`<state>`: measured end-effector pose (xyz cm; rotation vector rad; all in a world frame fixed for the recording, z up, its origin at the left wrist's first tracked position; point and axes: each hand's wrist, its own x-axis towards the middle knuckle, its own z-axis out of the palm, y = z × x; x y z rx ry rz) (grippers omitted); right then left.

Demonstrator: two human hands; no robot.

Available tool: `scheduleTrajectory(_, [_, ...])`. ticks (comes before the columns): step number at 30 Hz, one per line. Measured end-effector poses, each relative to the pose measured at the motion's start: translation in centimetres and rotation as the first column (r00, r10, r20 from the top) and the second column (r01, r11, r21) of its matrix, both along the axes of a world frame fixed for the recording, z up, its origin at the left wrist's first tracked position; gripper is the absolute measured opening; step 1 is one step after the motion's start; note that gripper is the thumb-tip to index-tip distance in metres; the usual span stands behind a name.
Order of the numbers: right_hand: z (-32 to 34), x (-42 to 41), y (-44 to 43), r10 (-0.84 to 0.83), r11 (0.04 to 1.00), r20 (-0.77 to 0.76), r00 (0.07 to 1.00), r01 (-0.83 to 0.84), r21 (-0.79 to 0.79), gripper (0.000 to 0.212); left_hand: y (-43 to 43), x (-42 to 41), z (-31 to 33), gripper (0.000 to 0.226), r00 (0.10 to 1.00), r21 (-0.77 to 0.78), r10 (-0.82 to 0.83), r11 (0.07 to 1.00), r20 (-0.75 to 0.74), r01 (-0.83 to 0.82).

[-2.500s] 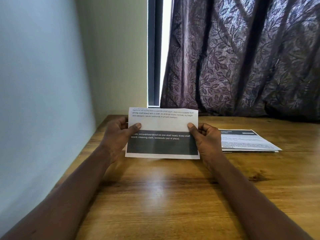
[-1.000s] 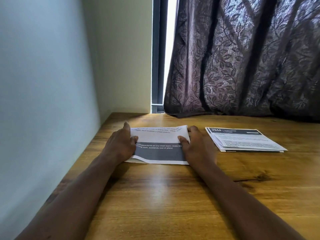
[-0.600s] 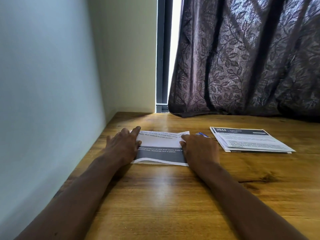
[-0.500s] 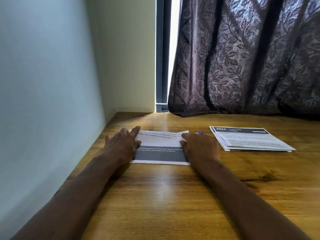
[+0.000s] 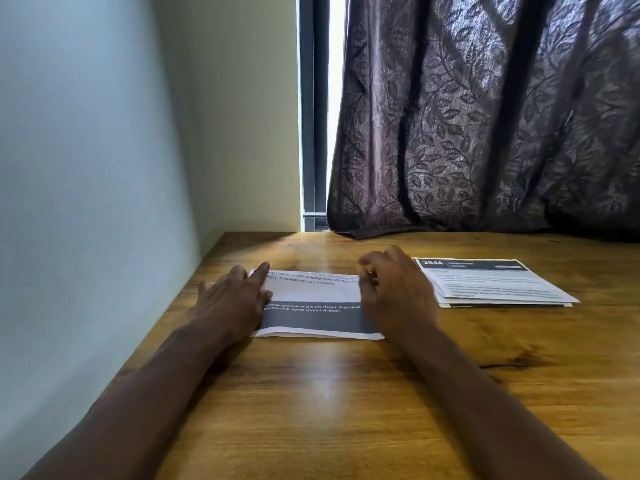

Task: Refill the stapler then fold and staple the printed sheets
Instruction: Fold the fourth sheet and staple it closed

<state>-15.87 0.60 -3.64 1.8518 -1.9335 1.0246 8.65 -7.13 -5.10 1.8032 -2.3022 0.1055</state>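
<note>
A folded printed sheet (image 5: 311, 299) with a dark band lies flat on the wooden table (image 5: 329, 410). My left hand (image 5: 232, 303) presses its left end with straight fingers. My right hand (image 5: 394, 292) hovers over the sheet's right end, blurred, with its fingers curled. A small metallic glint shows under those fingertips; what it belongs to is hidden, and no stapler is plainly visible.
A stack of flat printed sheets (image 5: 491, 282) lies to the right of my right hand. A pale wall (image 5: 86, 202) runs along the table's left edge. A dark leaf-patterned curtain (image 5: 485, 116) hangs over the table's back edge.
The sheet went from held up in both hands to lying on the table and pressed flat. Since half a second ago my right hand has lifted off the paper and curled its fingers.
</note>
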Motion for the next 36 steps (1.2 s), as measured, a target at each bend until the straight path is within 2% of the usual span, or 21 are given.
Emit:
scheduleTrajectory(3, [-0.3, 2.4, -0.4, 0.223, 0.965, 0.074, 0.972, -0.231, 0.126, 0.039, -0.2, 0.0, -0.1, 0.062, 1.0, -0.003, 0.003, 1.0, 0.025, -0.003])
scheduleTrajectory(6, [-0.6, 3.6, -1.2, 0.314, 0.888, 0.122, 0.941, -0.337, 0.314, 0.058, -0.3, 0.0, -0.1, 0.062, 0.999, 0.001, 0.002, 1.0, 0.041, -0.002])
scheduleTrajectory(8, [-0.8, 3.9, -1.8, 0.321, 0.832, 0.108, 0.941, -0.335, 0.442, 0.067, -0.3, 0.0, -0.1, 0.063, 0.999, 0.001, 0.001, 1.0, 0.047, -0.001])
scheduleTrajectory(12, [-1.2, 3.8, -2.5, 0.307, 0.778, -0.061, 0.95, -0.214, 0.59, 0.073, -0.3, 0.1, 0.1, 0.063, 0.999, 0.005, -0.015, 1.0, 0.042, 0.015])
scheduleTrajectory(18, [-1.5, 3.4, -2.8, 0.329, 0.754, -0.131, 0.935, -0.176, 0.633, 0.073, 0.0, 0.4, 0.4, 0.061, 0.999, 0.003, -0.02, 1.0, 0.043, 0.02])
scheduleTrajectory(25, [-2.1, 3.4, -3.2, 0.336, 0.757, -0.162, 0.928, -0.164, 0.632, 0.073, 0.4, 0.3, 0.5, 0.062, 0.988, 0.002, 0.085, 0.996, 0.133, -0.086])
scheduleTrajectory(28, [-2.2, 3.4, -3.3, 0.336, 0.766, -0.175, 0.926, -0.161, 0.622, 0.073, 1.1, -0.3, 0.9, 0.066, 0.974, -0.108, 0.112, 0.99, 0.198, -0.092])
scheduleTrajectory(30, [-2.3, 3.5, -3.4, 0.34, 0.768, -0.18, 0.923, -0.162, 0.62, 0.073, 1.7, -1.1, 0.9, 0.068, 0.97, -0.215, 0.062, 0.977, 0.235, -0.01])
scheduleTrajectory(32, [-2.3, 3.4, -3.4, 0.347, 0.774, -0.188, 0.919, -0.168, 0.611, 0.072, 2.3, -2.5, 1.1, 0.07, 0.979, -0.237, -0.067, 0.965, 0.192, 0.112])
scheduleTrajectory(34, [-2.3, 3.3, -3.4, 0.36, 0.771, -0.192, 0.913, -0.175, 0.613, 0.073, 2.6, -4.3, 1.3, 0.075, 0.968, -0.156, -0.221, 0.959, 0.123, 0.238])
scheduleTrajectory(36, [-2.3, 3.2, -3.4, 0.378, 0.757, -0.201, 0.904, -0.177, 0.629, 0.076, 2.7, -5.8, 1.3, 0.083, 0.944, 0.001, -0.33, 0.944, 0.019, 0.33])
